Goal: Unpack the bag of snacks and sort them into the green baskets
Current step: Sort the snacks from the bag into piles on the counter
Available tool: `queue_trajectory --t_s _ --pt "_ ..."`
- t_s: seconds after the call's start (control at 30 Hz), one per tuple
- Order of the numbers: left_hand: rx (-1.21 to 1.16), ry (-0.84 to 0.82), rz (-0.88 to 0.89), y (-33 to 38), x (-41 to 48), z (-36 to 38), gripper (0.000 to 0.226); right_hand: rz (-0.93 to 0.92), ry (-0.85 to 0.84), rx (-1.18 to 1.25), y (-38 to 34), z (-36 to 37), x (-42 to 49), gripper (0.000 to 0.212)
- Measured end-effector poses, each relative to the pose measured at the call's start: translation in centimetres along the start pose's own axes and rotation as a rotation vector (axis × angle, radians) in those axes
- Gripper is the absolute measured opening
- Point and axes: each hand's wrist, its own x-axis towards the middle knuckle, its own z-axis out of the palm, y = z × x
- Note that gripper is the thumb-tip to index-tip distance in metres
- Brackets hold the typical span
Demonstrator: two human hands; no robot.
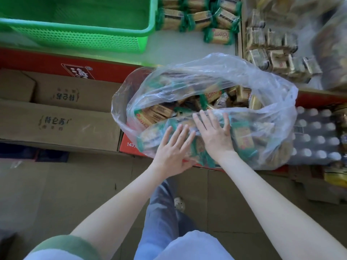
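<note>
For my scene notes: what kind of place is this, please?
Probably a small shop or its stockroom: cardboard cartons on the floor, a shrink-wrapped pack of bottles, and wrapped snacks piled beside a green basket.

brown cardboard boxes [56, 124] lay side by side on the left, dark lettering printed on their tops. behind them ran a long red carton [37, 61] with a logo. off to the right sat a plastic-wrapped pack of bottles [315, 136], pale caps upward. grey floor [56, 194] spread below.
</note>
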Motion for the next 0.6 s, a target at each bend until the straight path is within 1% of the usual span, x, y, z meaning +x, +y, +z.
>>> queue_trajectory --t_s 0.07,0.1,0.17,0.23,0.27,0.33,0.37,0.43,0.53,0.6 --pt "0.104 -0.028 0.016 0.2 -1.8 1.4 0.088 0.014 0.037 -0.025 -0.9 0.2 -1.8 0.064" --pt "0.161 -0.013 0.010 0.0 -2.2 1.9 0.085 0.019 0.063 -0.014 -1.5 0.2 -2.7 0.064" --pt "0.202 0.050 -0.003 -0.2 -2.4 2.5 0.072 0.006 0.114 0.046 -2.8 0.3 -5.1 0.066" --pt "0.199 0.113 -0.009 -0.2 -2.2 2.9 0.059 -0.033 0.117 0.096 -3.7 0.7 -7.8 0.076" --pt "0.207 0.128 -0.007 -0.2 -2.3 3.0 0.058 -0.050 0.091 0.113 -4.0 1.2 -9.0 0.085" --pt "0.239 0.130 0.010 -0.2 -2.6 3.4 0.068 -0.052 0.030 0.130 -4.3 2.3 -10.4 0.102" --pt "0.251 0.130 0.009 -0.3 -2.6 3.5 0.072 -0.043 0.019 0.113 -4.3 2.8 -10.4 0.106" --pt "0.250 0.165 -0.010 -0.5 -2.3 3.7 0.077 -0.031 0.032 0.025 -4.3 3.8 -9.6 0.108" --pt "0.281 0.191 -0.012 -1.4 -1.5 3.9 0.086 -0.063 0.029 -0.075 -3.4 4.5 -7.9 0.119" --pt "0.305 0.197 0.022 -2.1 -0.7 3.7 0.086 -0.094 0.045 -0.085 -2.8 4.5 -7.1 0.117"
